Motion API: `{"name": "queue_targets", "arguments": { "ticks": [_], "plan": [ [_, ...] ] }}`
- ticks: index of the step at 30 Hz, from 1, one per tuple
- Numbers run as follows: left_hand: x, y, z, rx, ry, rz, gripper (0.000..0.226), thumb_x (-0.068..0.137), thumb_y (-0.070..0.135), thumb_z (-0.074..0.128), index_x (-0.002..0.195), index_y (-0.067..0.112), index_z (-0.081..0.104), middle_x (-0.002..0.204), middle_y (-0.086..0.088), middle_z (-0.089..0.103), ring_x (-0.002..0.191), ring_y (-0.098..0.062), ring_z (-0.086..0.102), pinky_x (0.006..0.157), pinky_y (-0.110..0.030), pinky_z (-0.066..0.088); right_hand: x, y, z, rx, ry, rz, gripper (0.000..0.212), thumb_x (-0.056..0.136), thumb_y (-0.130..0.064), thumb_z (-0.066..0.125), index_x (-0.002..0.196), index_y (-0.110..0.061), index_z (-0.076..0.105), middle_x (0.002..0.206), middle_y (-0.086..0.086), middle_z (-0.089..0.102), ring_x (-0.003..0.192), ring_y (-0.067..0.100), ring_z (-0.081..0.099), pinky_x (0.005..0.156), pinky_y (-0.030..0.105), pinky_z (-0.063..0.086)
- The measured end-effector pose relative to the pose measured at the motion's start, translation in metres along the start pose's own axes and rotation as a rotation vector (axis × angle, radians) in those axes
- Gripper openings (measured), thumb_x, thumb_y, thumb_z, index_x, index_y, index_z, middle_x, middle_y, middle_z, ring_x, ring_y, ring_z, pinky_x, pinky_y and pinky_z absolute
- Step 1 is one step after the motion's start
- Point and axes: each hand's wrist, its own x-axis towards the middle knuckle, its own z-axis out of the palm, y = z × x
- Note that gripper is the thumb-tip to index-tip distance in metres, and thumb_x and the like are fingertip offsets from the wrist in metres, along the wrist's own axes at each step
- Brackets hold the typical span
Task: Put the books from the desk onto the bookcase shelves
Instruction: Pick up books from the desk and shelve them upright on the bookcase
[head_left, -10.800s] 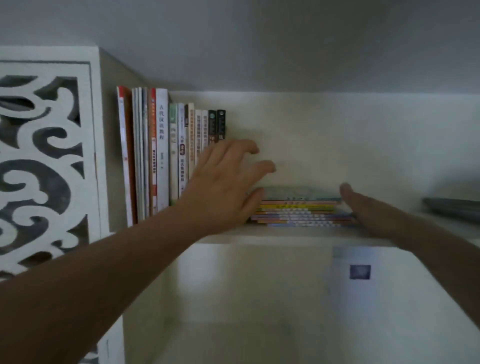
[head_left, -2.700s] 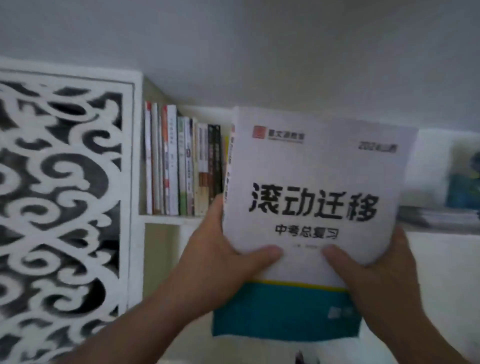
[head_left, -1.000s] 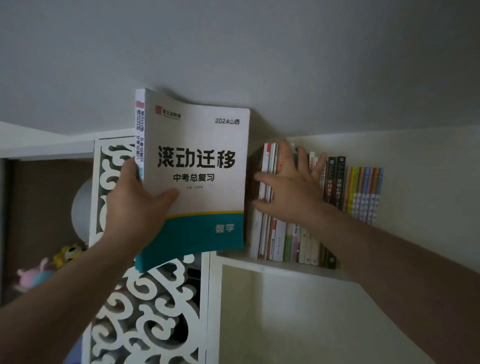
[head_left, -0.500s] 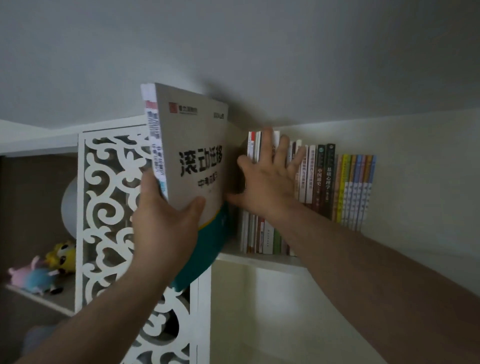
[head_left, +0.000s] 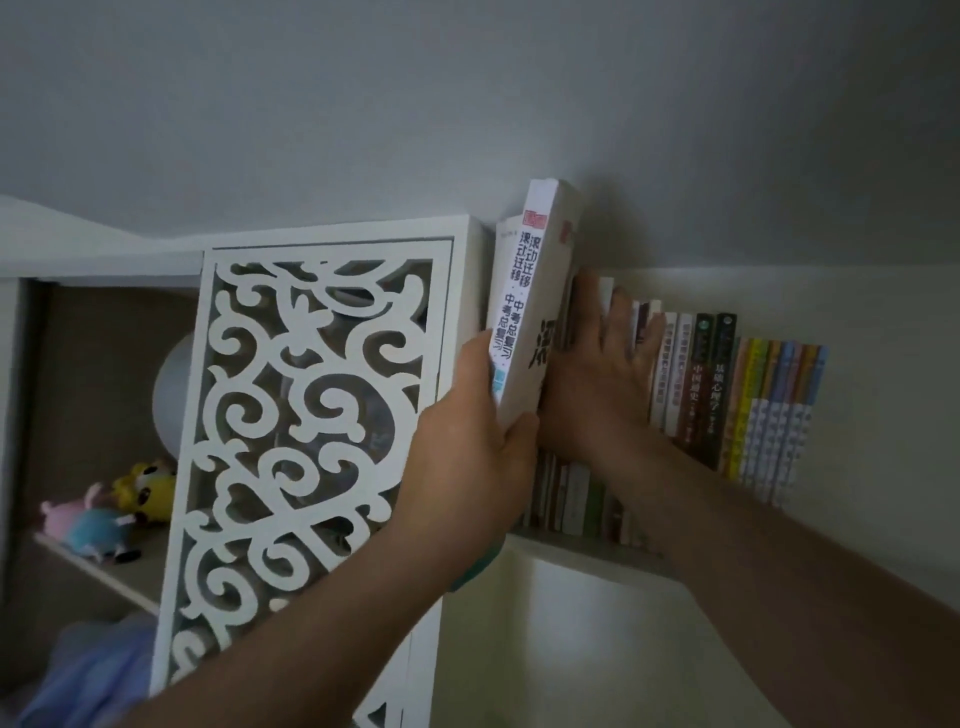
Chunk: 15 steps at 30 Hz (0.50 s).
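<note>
The left hand (head_left: 470, 457) sits at centre frame and grips a thick white book (head_left: 530, 306) by its lower part, thumb on the cover side and fingers wrapped behind the spine. The book stands nearly upright with a slight lean, its spine facing the camera with printed characters running down it. Its top edge rises above the top of the bookcase (head_left: 311, 244). The book is positioned at the left end of the upper shelf, between the carved white panel (head_left: 311, 415) and the row of books (head_left: 691, 384) already standing there. Its teal lower edge shows just below the left wrist.

The right hand (head_left: 597, 384) lies immediately right of the held book, spread flat with fingers pointing upward, palm pressed against the spines at the left end of the row. It holds nothing. The right forearm runs from the lower right of the frame up to that hand.

The row extends rightward along the shelf: pale spines, then two dark spines, then a group of thin coloured spines (head_left: 774, 415) at the right end. All stand upright.

At the left of the frame, behind and beside the carved panel, a separate compartment holds soft toys (head_left: 111, 506) on a lower board. A round pale object (head_left: 174, 395) is partly hidden behind the panel; its nature cannot be determined.
</note>
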Motion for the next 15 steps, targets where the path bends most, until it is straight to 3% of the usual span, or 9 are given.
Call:
{"name": "queue_targets", "arguments": {
  "ticks": [2,4,6,9,12,15],
  "plan": [
    [-0.002,-0.005,-0.007,-0.021,-0.019,0.019,0.062,0.101,0.022,0.065,0.144,0.047,0.028,0.123,0.030,0.052,0.093,0.014,0.058,0.079,-0.016,0.061,0.000,0.003,0.003,0.003,0.053,-0.018,0.090,0.083,-0.066,0.071,0.156,-0.044,0.024,0.175,0.010,-0.014,0.158,0.047,-0.014,0.121,0.075,-0.005],
    [-0.004,-0.010,-0.012,-0.039,-0.018,0.014,0.064,0.100,0.020,0.066,0.142,0.050,0.029,0.115,0.034,0.056,0.097,0.024,0.056,0.075,-0.007,0.056,0.002,0.006,0.003,-0.008,0.070,-0.026,0.056,0.090,-0.063,0.063,0.142,-0.044,0.054,0.175,0.008,-0.011,0.159,0.045,-0.009,0.122,0.075,-0.004],
    [-0.004,-0.013,-0.013,-0.052,0.008,-0.005,0.061,0.100,0.017,0.065,0.134,0.054,0.030,0.109,0.040,0.054,0.099,0.028,0.053,0.071,-0.002,0.051,0.003,0.006,0.002,-0.010,0.069,-0.036,0.043,0.096,-0.060,0.054,0.135,-0.044,0.060,0.175,0.007,-0.007,0.159,0.044,-0.005,0.121,0.076,-0.002],
    [0.009,-0.016,-0.012,-0.050,0.069,-0.041,0.063,0.099,0.010,0.062,0.134,0.051,0.029,0.114,0.034,0.054,0.098,0.018,0.056,0.073,-0.006,0.052,0.003,0.003,-0.002,-0.034,0.088,-0.037,0.033,0.096,-0.056,0.052,0.125,-0.045,0.064,0.175,0.007,-0.006,0.158,0.044,-0.003,0.121,0.075,-0.004],
    [0.033,-0.026,-0.007,-0.019,0.123,-0.057,0.075,0.092,0.006,0.064,0.150,0.034,0.026,0.132,0.010,0.053,0.111,-0.005,0.057,0.088,-0.031,0.061,0.003,0.000,-0.004,-0.076,0.069,-0.031,0.033,0.089,-0.059,0.058,0.119,-0.045,0.064,0.174,0.007,-0.008,0.158,0.044,-0.002,0.121,0.074,-0.005],
    [0.046,-0.035,0.010,0.197,0.132,-0.049,0.081,0.092,0.014,0.063,0.162,0.016,0.021,0.139,-0.012,0.046,0.122,-0.030,0.048,0.100,-0.053,0.051,0.003,-0.002,-0.005,-0.076,0.048,-0.019,0.038,0.086,-0.059,0.059,0.121,-0.046,0.062,0.174,0.005,-0.012,0.159,0.043,-0.006,0.122,0.073,-0.006]
  ]
}}
